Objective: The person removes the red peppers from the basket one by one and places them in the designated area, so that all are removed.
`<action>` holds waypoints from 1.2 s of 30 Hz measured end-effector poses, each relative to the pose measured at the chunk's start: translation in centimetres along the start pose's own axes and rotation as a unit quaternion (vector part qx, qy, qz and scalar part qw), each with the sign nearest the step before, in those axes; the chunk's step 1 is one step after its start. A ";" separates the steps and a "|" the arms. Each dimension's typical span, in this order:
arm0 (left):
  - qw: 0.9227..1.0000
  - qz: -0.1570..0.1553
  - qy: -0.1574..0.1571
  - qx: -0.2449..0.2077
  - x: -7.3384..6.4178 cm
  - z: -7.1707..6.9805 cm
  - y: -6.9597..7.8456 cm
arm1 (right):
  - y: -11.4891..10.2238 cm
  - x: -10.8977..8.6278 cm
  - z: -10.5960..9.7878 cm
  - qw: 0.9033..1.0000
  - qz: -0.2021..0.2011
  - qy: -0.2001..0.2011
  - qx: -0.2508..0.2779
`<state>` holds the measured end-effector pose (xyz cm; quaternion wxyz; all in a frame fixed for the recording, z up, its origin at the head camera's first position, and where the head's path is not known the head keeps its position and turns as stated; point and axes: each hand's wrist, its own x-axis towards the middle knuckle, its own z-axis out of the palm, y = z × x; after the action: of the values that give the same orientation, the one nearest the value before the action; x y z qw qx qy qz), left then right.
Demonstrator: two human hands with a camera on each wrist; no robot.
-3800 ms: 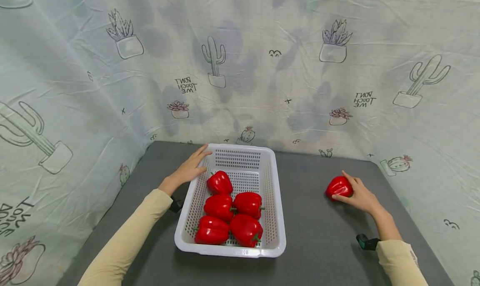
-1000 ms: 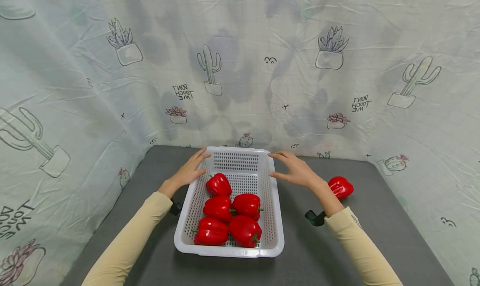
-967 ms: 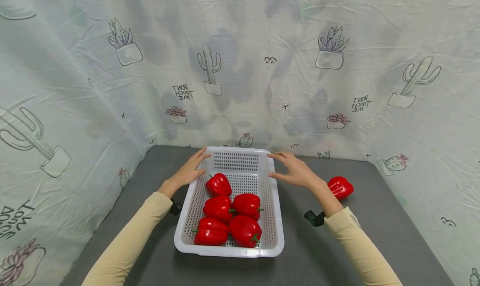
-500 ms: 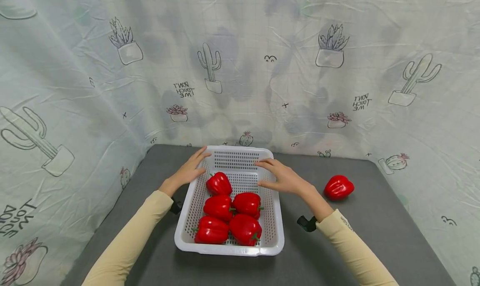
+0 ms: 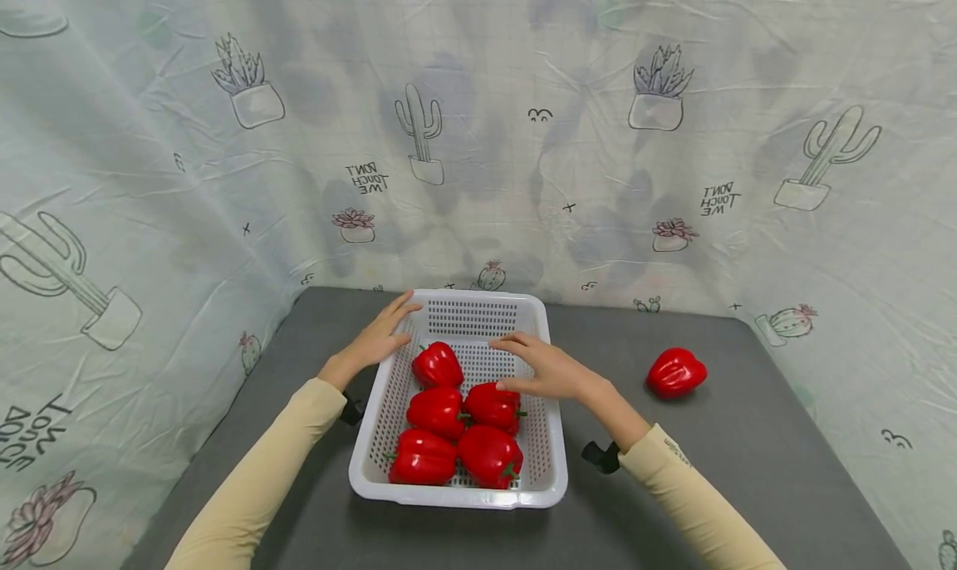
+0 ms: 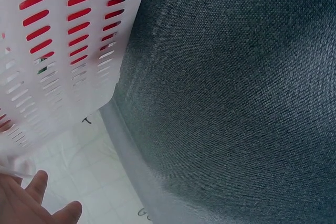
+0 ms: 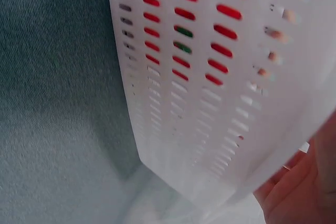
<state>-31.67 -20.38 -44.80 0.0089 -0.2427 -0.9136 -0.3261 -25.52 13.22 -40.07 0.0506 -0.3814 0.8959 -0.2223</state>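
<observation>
Partly hidden pepper (image 5: 493, 408), right hand (image 5: 549, 370) — perhaps touching

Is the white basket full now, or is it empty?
Partly full: five red peppers lie inside the white basket, while some perforated floor shows bare toward its far end.

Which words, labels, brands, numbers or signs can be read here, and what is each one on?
"DON'T TOUCH ME": mirrored, on the cloth backdrop, left of centre, at right, and tilted at far left.
"x": small crosses, also on the backdrop.
"T": stray mark on the backdrop, left wrist view; another below is unclear.
Right sleeve: lettering near the cuff, too small and blurred to read.
White basket and red peppers: none visible.
</observation>
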 end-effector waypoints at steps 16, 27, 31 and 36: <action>1.000 0.003 0.000 -0.005 0.2 0.1 -0.2 | -0.4 0.3 2.3 0.999 -0.022 -0.013 -0.031; 1.000 0.010 -0.001 -0.022 0.2 0.0 -0.5 | -0.6 0.4 3.1 0.993 -0.036 -0.014 -0.115; 1.000 0.011 0.000 -0.026 0.1 0.0 -0.3 | -0.6 0.4 3.4 0.989 -0.034 -0.021 -0.141; 0.999 0.010 0.001 -0.030 0.1 0.0 -0.3 | -0.6 0.3 3.6 0.987 -0.027 -0.030 -0.158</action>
<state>-31.93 -20.54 -44.96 0.0056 -0.2514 -0.9008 -0.3539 -24.42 11.33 -43.01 0.0105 -0.4149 0.9073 -0.0680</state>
